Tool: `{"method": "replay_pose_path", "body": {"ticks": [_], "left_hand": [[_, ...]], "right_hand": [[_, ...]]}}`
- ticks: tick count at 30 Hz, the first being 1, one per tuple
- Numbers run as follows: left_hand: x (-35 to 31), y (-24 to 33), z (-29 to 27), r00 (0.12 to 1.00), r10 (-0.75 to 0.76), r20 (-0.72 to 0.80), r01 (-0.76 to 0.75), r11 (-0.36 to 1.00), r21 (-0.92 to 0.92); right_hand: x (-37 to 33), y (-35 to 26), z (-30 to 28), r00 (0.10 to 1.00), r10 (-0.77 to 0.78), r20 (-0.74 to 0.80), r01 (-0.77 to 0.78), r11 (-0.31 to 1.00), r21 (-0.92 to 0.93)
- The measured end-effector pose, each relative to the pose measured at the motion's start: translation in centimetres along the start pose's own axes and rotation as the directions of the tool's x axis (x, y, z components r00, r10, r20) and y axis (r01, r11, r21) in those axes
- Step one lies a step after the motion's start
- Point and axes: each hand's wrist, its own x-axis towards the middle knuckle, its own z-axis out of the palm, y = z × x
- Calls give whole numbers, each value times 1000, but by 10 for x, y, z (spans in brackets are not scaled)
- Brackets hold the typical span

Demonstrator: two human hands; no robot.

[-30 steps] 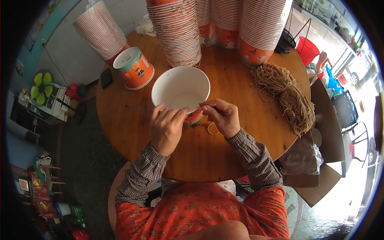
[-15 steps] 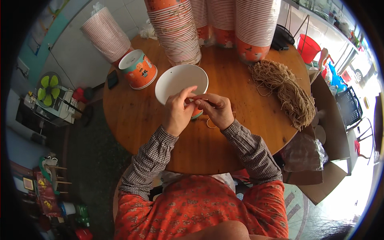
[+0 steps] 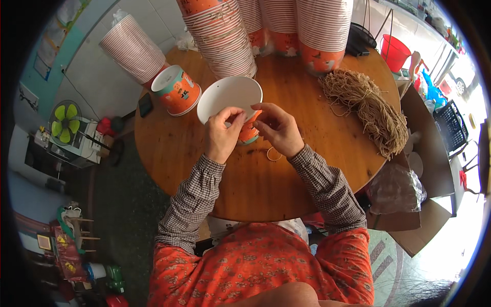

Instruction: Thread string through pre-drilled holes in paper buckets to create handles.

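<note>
The left bare hand [image 3: 221, 135] and the right bare hand [image 3: 282, 132] are now staying slightly apart, whereas half a second ago their fingertips were meeting. The left thumb and forefinger are pinching; whether they are holding something thin, I cannot tell. The right thumb and forefinger are spreading apart, and I am seeing nothing between them. In my judgement, the joint finger work is loosening at this spot.

The round paper bucket, white inside and orange outside [image 3: 230, 94], is standing just beyond the fingers, its open mouth facing up, on the brown wooden table [image 3: 174, 153].

Counting, I am finding one such bucket here, one upside-down orange bucket with teal edge [image 3: 179, 92], five stacks of nested paper buckets [image 3: 323, 30], one thin tan loop [image 3: 274, 160] near the right hand, and one thick bundle of tan string [image 3: 365, 112] lying at right.
</note>
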Motion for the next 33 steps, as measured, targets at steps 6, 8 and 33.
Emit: {"method": "replay_pose_path", "body": {"ticks": [6, 8, 33], "left_hand": [[2, 5, -8, 983, -162, 85, 176, 963, -206], [2, 5, -12, 976, -186, 115, 208, 948, -240], [26, 21, -20, 939, -96, 331, 98, 995, 11]], "right_hand": [[4, 18, 2, 998, -69, 2, 68, 982, -176], [4, 17, 5, 991, -124, -53, 105, 956, -273], [0, -26, -12, 972, -236, -11, 208, 878, -432]]}}
